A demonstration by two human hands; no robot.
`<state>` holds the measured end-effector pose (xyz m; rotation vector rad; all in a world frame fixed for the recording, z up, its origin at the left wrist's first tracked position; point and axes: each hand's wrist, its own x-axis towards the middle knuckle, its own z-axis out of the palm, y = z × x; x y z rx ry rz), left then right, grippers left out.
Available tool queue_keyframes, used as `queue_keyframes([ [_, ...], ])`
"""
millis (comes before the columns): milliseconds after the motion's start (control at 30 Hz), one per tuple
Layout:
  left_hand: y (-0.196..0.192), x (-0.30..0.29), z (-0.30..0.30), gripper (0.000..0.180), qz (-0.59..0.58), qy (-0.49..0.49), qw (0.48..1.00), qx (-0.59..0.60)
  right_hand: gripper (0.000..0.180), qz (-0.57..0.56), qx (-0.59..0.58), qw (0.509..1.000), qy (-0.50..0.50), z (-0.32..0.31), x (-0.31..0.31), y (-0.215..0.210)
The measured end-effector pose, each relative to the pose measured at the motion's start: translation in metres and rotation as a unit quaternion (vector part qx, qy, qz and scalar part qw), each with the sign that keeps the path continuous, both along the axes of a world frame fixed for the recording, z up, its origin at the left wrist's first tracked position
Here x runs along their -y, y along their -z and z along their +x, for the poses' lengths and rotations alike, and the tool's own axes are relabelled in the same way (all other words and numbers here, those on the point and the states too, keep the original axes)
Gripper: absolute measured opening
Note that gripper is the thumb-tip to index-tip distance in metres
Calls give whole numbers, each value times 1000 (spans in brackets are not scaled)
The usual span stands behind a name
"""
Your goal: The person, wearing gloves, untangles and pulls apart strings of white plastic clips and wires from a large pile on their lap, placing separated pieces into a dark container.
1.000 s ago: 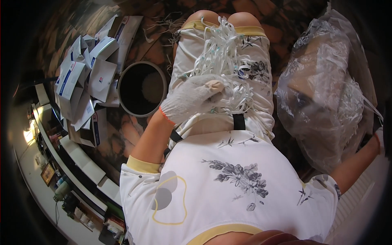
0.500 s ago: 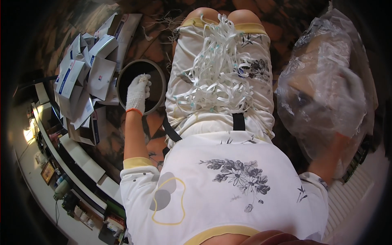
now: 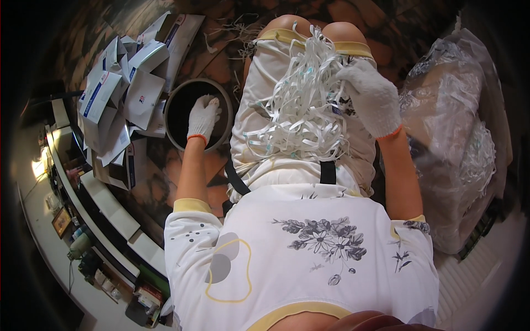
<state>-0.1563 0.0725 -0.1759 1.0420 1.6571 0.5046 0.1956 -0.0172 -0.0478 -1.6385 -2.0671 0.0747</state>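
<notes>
A heap of narrow white strips [image 3: 303,105], some with small teal marks, lies across my lap. My right hand [image 3: 371,96], in a white knitted glove with an orange cuff, is at the heap's right edge. Its fingers are drawn together, with the tips on the strips. My left hand [image 3: 203,116], gloved the same way, hovers over a dark round bucket [image 3: 172,132] beside my left thigh. Its fingers are curled closed; whatever they hold, if anything, cannot be made out.
Folded white cartons [image 3: 105,99] are piled left of the bucket. On the right stands a large clear plastic bag [image 3: 441,193] containing more white strips [image 3: 479,157] and something brown. Loose strips [image 3: 243,36] lie on the patterned floor beyond my left knee.
My right hand has come from the plastic bag on the right to the strips on my lap. My left hand stays over the bucket.
</notes>
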Motion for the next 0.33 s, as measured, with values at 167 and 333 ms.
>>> queue_keyframes([
  [167,-55,-8,38,37,145,73,977,136,17,39,-148,988,36,-9,12,-38],
  [333,-157,21,102,50,335,266,870,244,19,-31,-221,973,58,-19,31,-68],
])
